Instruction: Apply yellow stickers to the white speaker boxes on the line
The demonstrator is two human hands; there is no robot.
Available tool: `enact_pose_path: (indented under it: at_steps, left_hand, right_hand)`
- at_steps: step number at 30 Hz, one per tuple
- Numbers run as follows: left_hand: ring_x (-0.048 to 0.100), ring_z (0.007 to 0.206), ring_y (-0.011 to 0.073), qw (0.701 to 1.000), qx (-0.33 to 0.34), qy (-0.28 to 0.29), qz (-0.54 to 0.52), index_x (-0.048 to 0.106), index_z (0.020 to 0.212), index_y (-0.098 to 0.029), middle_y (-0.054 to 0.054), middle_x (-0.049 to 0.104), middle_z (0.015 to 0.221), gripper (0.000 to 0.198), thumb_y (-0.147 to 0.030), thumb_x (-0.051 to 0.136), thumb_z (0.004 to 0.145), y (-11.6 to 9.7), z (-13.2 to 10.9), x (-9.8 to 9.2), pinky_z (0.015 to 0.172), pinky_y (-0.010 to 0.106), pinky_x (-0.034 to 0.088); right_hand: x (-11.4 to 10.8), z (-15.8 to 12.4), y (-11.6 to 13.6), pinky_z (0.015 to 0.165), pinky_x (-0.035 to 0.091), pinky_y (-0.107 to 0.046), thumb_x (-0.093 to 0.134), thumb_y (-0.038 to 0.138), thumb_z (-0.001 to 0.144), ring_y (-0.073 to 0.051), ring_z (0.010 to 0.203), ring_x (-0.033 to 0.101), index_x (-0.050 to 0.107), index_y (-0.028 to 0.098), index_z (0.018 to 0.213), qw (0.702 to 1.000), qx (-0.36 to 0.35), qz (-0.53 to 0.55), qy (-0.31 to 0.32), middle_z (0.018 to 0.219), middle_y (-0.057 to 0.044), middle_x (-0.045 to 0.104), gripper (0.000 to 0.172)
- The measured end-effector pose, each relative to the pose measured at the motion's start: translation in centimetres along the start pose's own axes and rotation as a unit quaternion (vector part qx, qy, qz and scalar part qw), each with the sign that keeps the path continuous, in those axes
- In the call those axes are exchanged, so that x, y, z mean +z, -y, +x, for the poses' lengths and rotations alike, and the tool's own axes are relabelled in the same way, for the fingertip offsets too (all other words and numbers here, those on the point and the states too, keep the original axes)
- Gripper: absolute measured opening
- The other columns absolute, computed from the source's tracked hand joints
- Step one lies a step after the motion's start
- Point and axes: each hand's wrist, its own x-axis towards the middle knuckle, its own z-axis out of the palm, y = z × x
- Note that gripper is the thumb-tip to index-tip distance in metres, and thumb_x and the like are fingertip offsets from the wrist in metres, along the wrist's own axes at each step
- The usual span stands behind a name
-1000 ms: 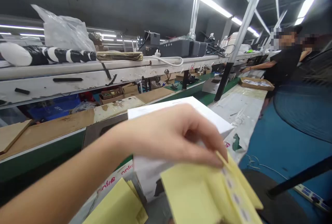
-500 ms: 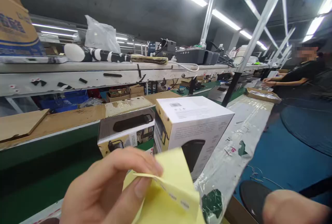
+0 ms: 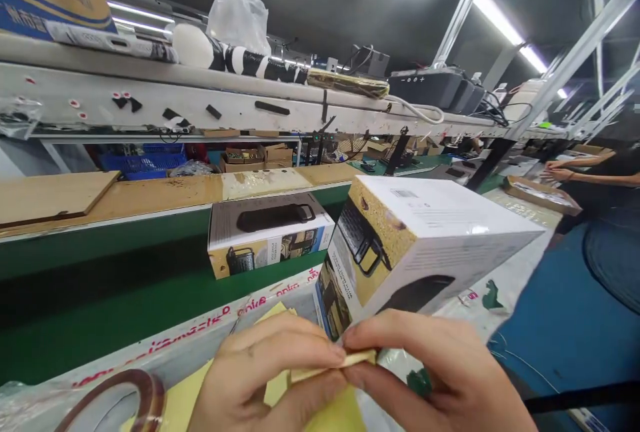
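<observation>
My left hand [image 3: 265,379] and my right hand [image 3: 440,379] meet low in the middle of the view, both pinching a yellow sticker sheet [image 3: 345,359] between thumb and fingers. More yellow sheets [image 3: 190,405] lie under the hands. Right behind the hands stands a white product box [image 3: 425,245] with a speaker picture, tilted towards me. A second, flatter product box [image 3: 270,232] lies on the green conveyor belt [image 3: 100,285] further left.
A brown tape roll [image 3: 130,392] lies at the lower left. A long white shelf [image 3: 200,99] overhead carries a cardboard carton, a plastic bag and black devices. Another person's arms [image 3: 585,175] reach over a tray [image 3: 540,193] at the far right. The floor at right is blue.
My right hand has come up to join the left on the yellow sheet. The view has swung left and down, and the white box now looks closer and tilted.
</observation>
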Motion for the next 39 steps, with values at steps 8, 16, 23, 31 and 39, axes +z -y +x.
enact_pose_path:
  at_steps: [8, 16, 23, 31, 39]
  left_hand:
    - [0.07, 0.064, 0.0101, 0.989, -0.035, -0.011, 0.142, 0.078, 0.086, -0.035, -0.008, 0.076, 0.077, 0.006, -0.03, 0.077, 0.084, 0.9, 0.4, -1.6, 0.058, 0.01, 0.051]
    - [0.071, 0.074, 0.0071, 0.989, -0.017, 0.04, 0.144, 0.077, 0.09, -0.034, -0.011, 0.076, 0.083, 0.011, -0.026, 0.078, 0.083, 1.3, 1.1, -1.7, 0.07, 0.006, 0.052]
    - [0.069, 0.066, 0.0059, 0.981, 0.025, 0.059, 0.181, 0.075, 0.087, -0.028, -0.01, 0.073, 0.075, 0.008, -0.025, 0.069, 0.091, 1.6, 1.1, -1.5, 0.065, 0.006, 0.051]
    - [0.067, 0.072, 0.0051, 0.964, 0.081, 0.075, 0.24, 0.067, 0.094, -0.026, -0.009, 0.067, 0.077, 0.01, -0.021, 0.059, 0.096, 1.8, 0.5, -1.3, 0.073, 0.007, 0.051]
    - [0.068, 0.073, 0.0064, 0.964, 0.049, 0.089, 0.246, 0.069, 0.093, -0.028, -0.009, 0.07, 0.08, 0.01, -0.024, 0.06, 0.096, 2.2, 0.1, -0.8, 0.071, 0.008, 0.05]
  right_hand:
    - [1.5, -0.1, -1.1, 0.061, 0.06, -0.017, 0.076, 0.036, 0.085, -0.016, 0.066, 0.073, 0.077, 0.029, 0.095, 0.995, 0.086, 0.043, -0.023, 0.08, 0.001, 0.077, 0.012]
    - [1.8, 0.0, -1.7, 0.055, 0.054, -0.013, 0.068, 0.032, 0.092, -0.012, 0.063, 0.07, 0.075, 0.029, 0.087, 0.997, 0.07, -0.023, -0.004, 0.079, 0.005, 0.077, 0.009]
    - [1.9, -0.2, -2.4, 0.059, 0.054, -0.012, 0.069, 0.023, 0.091, -0.01, 0.065, 0.071, 0.069, 0.025, 0.097, 0.998, -0.022, -0.054, 0.001, 0.081, 0.005, 0.076, 0.007]
    - [1.8, -0.1, -2.3, 0.081, 0.055, -0.012, 0.065, 0.009, 0.09, -0.009, 0.086, 0.07, 0.065, 0.023, 0.103, 0.994, -0.087, -0.06, 0.021, 0.098, 0.001, 0.072, 0.019]
    - [1.6, -1.3, -2.4, 0.084, 0.054, -0.014, 0.061, 0.014, 0.094, -0.01, 0.093, 0.069, 0.066, 0.02, 0.1, 0.978, -0.129, -0.163, -0.012, 0.105, -0.004, 0.069, 0.01]
